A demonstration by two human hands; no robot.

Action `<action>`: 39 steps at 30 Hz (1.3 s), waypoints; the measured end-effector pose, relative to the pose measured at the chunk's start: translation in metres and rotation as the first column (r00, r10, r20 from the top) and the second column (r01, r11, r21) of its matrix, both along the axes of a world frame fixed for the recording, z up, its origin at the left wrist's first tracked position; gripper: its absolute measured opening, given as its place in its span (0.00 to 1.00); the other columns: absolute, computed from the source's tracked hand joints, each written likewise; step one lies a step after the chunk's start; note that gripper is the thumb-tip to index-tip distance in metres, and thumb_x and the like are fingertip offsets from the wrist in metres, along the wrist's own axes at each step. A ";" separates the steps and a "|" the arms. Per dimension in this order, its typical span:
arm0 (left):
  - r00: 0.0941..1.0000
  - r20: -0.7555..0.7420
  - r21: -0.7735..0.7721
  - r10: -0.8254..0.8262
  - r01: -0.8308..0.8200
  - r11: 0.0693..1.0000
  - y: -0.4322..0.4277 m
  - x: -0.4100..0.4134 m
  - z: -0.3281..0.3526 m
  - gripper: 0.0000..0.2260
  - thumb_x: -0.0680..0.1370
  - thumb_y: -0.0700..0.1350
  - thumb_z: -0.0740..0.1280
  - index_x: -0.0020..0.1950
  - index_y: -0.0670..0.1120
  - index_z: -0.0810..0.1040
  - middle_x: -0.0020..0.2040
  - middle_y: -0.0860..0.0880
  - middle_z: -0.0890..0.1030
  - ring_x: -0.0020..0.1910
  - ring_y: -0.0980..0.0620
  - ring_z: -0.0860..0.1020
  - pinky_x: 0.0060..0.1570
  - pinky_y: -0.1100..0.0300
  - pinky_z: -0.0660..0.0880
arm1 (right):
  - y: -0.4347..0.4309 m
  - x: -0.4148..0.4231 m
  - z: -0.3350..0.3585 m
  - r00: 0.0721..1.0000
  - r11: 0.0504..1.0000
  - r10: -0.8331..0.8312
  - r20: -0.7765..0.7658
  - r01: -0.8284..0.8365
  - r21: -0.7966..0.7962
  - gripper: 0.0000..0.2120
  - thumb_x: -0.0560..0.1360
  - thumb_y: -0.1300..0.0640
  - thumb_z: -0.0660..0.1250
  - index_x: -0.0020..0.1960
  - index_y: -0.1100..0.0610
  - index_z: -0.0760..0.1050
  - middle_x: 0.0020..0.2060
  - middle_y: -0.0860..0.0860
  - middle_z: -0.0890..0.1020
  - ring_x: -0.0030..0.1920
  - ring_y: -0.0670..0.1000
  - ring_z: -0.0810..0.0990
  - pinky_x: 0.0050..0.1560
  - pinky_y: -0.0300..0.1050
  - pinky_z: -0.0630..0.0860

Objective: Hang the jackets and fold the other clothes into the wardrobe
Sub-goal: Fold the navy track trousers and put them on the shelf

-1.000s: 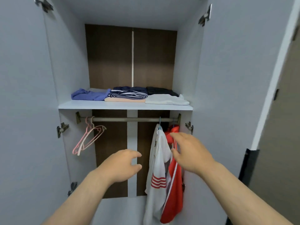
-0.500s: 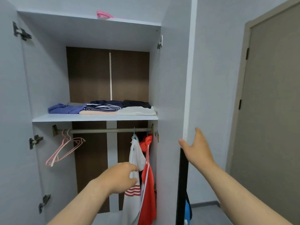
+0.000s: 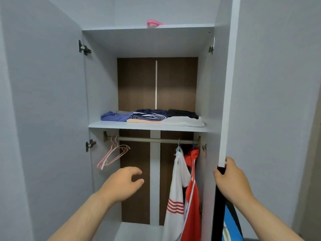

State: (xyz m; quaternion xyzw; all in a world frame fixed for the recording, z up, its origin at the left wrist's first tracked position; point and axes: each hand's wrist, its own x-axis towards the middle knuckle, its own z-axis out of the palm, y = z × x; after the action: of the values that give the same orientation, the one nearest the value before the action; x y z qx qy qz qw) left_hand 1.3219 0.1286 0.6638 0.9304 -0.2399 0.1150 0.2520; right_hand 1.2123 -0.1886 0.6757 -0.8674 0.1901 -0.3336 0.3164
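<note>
Head view: our right hand (image 3: 229, 180) grips the door (image 3: 226, 94) edge, right of the rail (image 3: 152, 140); our left hand (image 3: 121, 185) hangs loosely curled, empty, below it. Jackets (image 3: 175, 188) hang from the rail's right end, folded clothes (image 3: 151, 117) above. Swinging the door shut may trap a jacket sleeve.

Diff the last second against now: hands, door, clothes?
Right hand moved right, away from the white jacket and red jacket, and took hold of the right door by its edge. Left hand stayed loosely curled, empty. Folded clothes, jackets, pink hangers unchanged.
</note>
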 end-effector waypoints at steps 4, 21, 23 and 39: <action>0.993 0.006 -0.039 0.117 -0.117 0.992 0.058 0.025 0.004 0.18 0.78 0.53 0.66 0.67 0.52 0.77 0.66 0.55 0.77 0.66 0.56 0.73 0.65 0.61 0.67 | 0.034 0.022 -0.010 0.993 0.996 -0.053 0.105 0.045 0.080 0.12 0.75 0.50 0.71 0.47 0.51 0.68 0.34 0.48 0.78 0.32 0.47 0.77 0.27 0.39 0.66; 0.878 0.049 -0.367 0.476 -0.427 0.827 0.204 0.078 -0.003 0.26 0.77 0.44 0.70 0.74 0.43 0.68 0.74 0.42 0.67 0.75 0.45 0.62 0.73 0.53 0.58 | 0.137 0.143 -0.066 0.988 0.955 0.142 0.058 -0.152 0.254 0.17 0.81 0.52 0.64 0.38 0.61 0.69 0.30 0.56 0.71 0.31 0.53 0.71 0.34 0.44 0.69; 0.825 0.085 -0.384 0.559 -0.490 0.782 0.223 0.081 -0.005 0.29 0.77 0.44 0.69 0.76 0.42 0.65 0.76 0.40 0.63 0.77 0.43 0.59 0.74 0.51 0.56 | 0.141 0.152 -0.066 0.988 0.959 0.151 0.046 -0.157 0.235 0.17 0.81 0.52 0.64 0.37 0.61 0.68 0.30 0.56 0.71 0.31 0.53 0.71 0.33 0.44 0.68; 0.718 0.082 -0.648 0.692 -0.489 0.584 0.293 0.136 -0.016 0.03 0.77 0.41 0.65 0.48 0.44 0.71 0.43 0.45 0.75 0.43 0.39 0.75 0.42 0.49 0.71 | 0.169 0.216 -0.075 0.993 0.980 0.058 0.099 -0.075 0.186 0.16 0.80 0.52 0.64 0.37 0.58 0.68 0.29 0.55 0.73 0.30 0.54 0.74 0.30 0.40 0.69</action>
State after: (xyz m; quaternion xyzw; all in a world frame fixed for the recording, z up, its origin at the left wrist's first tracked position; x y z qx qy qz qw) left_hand 1.4582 0.4215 0.6476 0.7983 0.0978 0.4129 0.4274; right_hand 1.4287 -0.0194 0.6007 -0.8228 0.1770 -0.3431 0.4170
